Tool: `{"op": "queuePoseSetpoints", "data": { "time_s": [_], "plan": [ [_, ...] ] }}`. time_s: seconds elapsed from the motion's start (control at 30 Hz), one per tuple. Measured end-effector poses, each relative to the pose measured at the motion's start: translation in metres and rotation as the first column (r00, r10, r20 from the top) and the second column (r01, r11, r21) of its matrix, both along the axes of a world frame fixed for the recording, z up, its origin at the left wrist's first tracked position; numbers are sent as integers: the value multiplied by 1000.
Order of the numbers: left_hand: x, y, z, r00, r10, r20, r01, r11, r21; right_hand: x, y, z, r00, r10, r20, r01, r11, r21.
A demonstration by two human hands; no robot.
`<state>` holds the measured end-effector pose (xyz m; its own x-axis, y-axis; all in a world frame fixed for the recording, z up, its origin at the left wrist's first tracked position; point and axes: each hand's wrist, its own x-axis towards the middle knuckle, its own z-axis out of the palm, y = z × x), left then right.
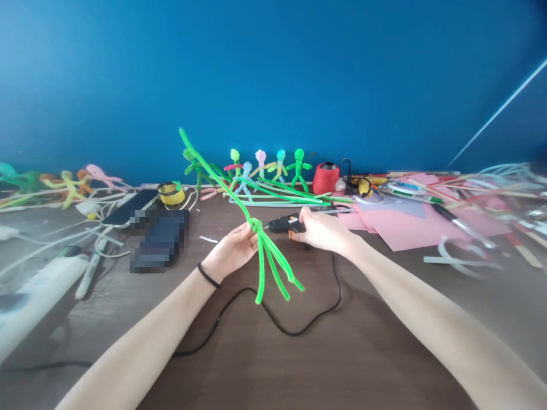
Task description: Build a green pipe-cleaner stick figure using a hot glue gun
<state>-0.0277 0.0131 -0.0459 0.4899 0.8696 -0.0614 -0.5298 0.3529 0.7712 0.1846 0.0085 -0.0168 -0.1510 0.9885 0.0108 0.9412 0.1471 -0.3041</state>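
Observation:
Near the middle of the view, my left hand [234, 250] pinches a bunch of bright green pipe cleaners [273, 259] at its twisted knot. One long stem rises from the knot to the upper left, and several shorter ones hang down and to the right. My right hand [322, 229] grips a black glue gun [284, 223], its nozzle pointing left at the knot. Whether the nozzle touches the knot I cannot tell. A black cord [294, 332] curves over the brown table below both hands.
Small pipe-cleaner figures [299, 168] stand along the blue wall, with loose green stems before them. A red thread spool [325, 180] and pink paper [397, 225] lie right of them. Phones [132, 208], white cables and a power strip [47, 299] occupy the left.

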Motion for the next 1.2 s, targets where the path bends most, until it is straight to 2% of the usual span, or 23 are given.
{"op": "queuePoseSetpoints", "data": {
  "time_s": [0.07, 0.13, 0.17, 0.23, 0.3, 0.37, 0.43, 0.5, 0.57, 0.6, 0.7, 0.83, 0.9, 1.07, 1.2],
  "plan": [
    [-3, 3, -1, 1000, 18, -5, -18, 1000, 3, 2, 1, -1, 1000, 18, 21, -18, 1000, -5],
    [-7, 6, -1, 999, 39, -10, -39, 999, 1, 6, 6, -3, 999, 33, -27, -34, 999, -42],
    [-9, 8, -2, 999, 53, -11, -53, 999, 0, 9, 10, -3, 996, 40, -84, -48, 994, -95],
    [-13, 12, -2, 996, 86, -5, -86, 996, -6, 17, 17, -4, 945, 51, -323, -142, 954, -264],
    [-16, 14, -2, 993, 122, 5, -122, 992, -15, 25, 23, -5, 800, -46, -599, -263, 870, -417],
    [-18, 14, -1, 990, 142, 17, -141, 990, -28, 31, 26, -8, 610, -119, -783, -435, 776, -457],
    [-18, 14, 0, 989, 142, 33, -141, 989, -42, 32, 26, -12, 427, -122, -896, -595, 708, -380],
    [-18, 13, 0, 990, 131, 46, -129, 990, -50, 28, 24, -18, 282, -131, -951, -684, 667, -294],
    [-18, 12, -1, 992, 115, 50, -112, 992, -53, 20, 21, -25, 171, -173, -970, -737, 632, -242],
    [-18, 12, -2, 993, 105, 50, -103, 993, -53, 16, 20, -29, 143, -186, -972, -754, 615, -229],
    [-19, 12, -5, 996, 77, 48, -75, 996, -47, 9, 17, -38, 96, -167, -981, -747, 639, -182],
    [-19, 13, -9, 998, 32, 59, -30, 999, -34, 8, 12, -46, 20, -76, -997, -675, 734, -70],
    [-19, 13, -10, 999, 6, 53, -5, 1000, -29, 9, 9, -47, 32, -54, -998, -654, 754, -62],
    [-17, 13, -12, 1000, -1, 3, 1, 1000, -31, 5, 1, -43, 119, -7, -993, -662, 745, -84],
    [-15, 14, -14, 999, -23, -29, 23, 1000, -18, 0, -4, -41, 165, 14, -986, -630, 771, -95]
  ]
}}
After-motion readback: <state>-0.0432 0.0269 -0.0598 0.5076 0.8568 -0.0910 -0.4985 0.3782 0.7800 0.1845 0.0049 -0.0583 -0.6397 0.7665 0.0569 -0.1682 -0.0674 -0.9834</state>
